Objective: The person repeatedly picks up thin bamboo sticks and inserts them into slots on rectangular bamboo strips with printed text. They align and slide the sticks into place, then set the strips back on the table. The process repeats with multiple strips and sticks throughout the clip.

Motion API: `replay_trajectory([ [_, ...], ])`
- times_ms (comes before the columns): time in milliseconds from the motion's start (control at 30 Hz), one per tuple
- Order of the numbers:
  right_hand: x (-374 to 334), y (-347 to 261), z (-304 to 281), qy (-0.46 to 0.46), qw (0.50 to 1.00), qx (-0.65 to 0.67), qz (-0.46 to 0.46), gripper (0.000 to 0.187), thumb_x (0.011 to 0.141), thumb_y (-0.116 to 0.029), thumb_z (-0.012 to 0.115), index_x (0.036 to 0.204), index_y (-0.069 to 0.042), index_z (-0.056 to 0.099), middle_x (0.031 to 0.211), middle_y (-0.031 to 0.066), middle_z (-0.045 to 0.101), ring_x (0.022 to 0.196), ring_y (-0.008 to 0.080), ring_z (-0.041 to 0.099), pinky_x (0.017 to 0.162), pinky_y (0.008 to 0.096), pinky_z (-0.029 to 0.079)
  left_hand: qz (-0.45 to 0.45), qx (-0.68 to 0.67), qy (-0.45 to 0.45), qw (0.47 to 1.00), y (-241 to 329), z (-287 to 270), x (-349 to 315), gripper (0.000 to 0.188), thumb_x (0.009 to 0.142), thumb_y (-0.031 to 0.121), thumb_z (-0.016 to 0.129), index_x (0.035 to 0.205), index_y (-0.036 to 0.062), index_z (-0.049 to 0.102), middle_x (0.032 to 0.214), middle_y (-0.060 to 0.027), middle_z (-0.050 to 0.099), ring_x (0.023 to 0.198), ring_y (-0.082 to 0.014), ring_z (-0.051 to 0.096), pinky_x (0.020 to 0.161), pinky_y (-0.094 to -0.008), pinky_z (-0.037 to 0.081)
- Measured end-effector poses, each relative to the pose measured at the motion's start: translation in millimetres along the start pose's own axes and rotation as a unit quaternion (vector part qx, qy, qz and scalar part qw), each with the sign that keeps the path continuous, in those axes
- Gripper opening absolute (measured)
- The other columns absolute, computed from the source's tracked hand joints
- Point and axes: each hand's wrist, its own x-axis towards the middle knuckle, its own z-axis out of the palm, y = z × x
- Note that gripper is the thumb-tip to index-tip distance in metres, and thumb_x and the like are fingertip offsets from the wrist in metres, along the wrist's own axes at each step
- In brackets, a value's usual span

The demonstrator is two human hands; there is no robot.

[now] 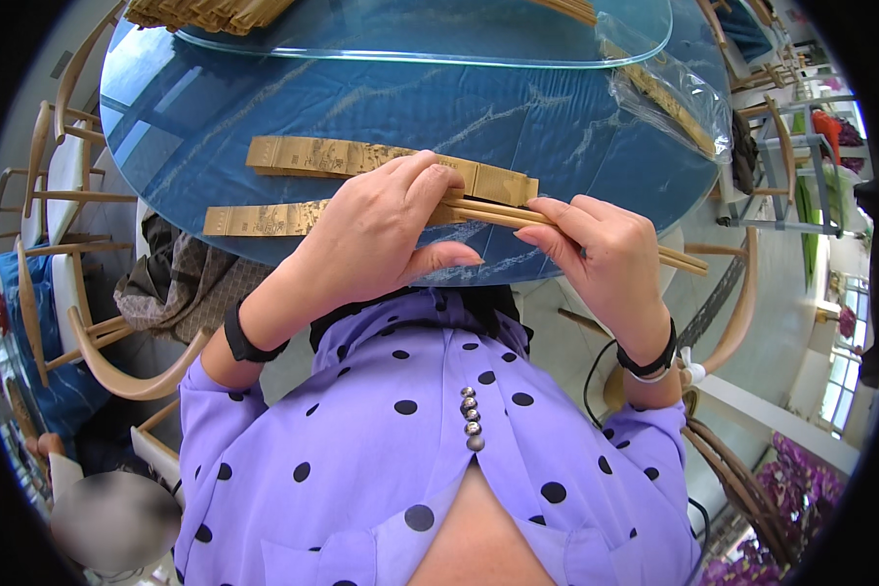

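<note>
A pair of wooden chopsticks [498, 213] runs slantwise along the table's near edge, the right ends jutting out past my right hand [606, 249]. My right thumb and fingers pinch the chopsticks around their middle. Their left ends meet a brown printed paper chopstick sleeve [264, 220], which passes beneath my left hand [386, 220]. The left fingers curl over the sleeve's right end, while the thumb sticks out to the right below the chopsticks. My palm hides where sleeve and chopsticks join. Just behind lies a second printed paper sleeve [308, 156], flat on the table.
The round table has a blue marbled top [195, 127] with a raised glass turntable [410, 54]. Bundled chopsticks [210, 12] lie at the far left, and more chopsticks [571, 10] at the far right. A clear plastic bag [669, 103] holds a sleeve. Wooden chairs [137, 376] stand around.
</note>
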Motion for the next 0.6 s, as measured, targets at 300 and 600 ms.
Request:
replay_trajectory([
  [300, -5.1, 6.2, -3.1, -0.009, 1.000, 0.007, 0.006, 0.033, 0.088, -0.037, 0.076, 0.094, -0.005, 0.074, 0.064, 0.0064, 0.057, 0.054, 0.0244, 0.058, 0.049, 0.0356, 0.044, -0.102, -0.170, 0.069, 0.978, 2.4, -0.3, 1.1, 0.015, 0.098, 0.001, 0.060, 0.112, 0.0025, 0.064, 0.093, -0.0137, 0.067, 0.083, -0.0310, 0.066, 0.074, -0.0373, 0.054],
  [600, -6.7, 4.3, -5.3, -0.008, 0.997, -0.053, -0.054, 0.035, 0.089, -0.038, 0.074, 0.095, -0.005, 0.071, 0.063, 0.0053, 0.054, 0.055, 0.0223, 0.059, 0.048, 0.0349, 0.044, -0.097, -0.147, 0.114, 0.978, 6.8, 2.9, 0.1, 0.013, 0.096, -0.001, 0.062, 0.107, 0.0013, 0.069, 0.096, -0.0129, 0.071, 0.083, -0.0288, 0.069, 0.074, -0.0345, 0.055],
])
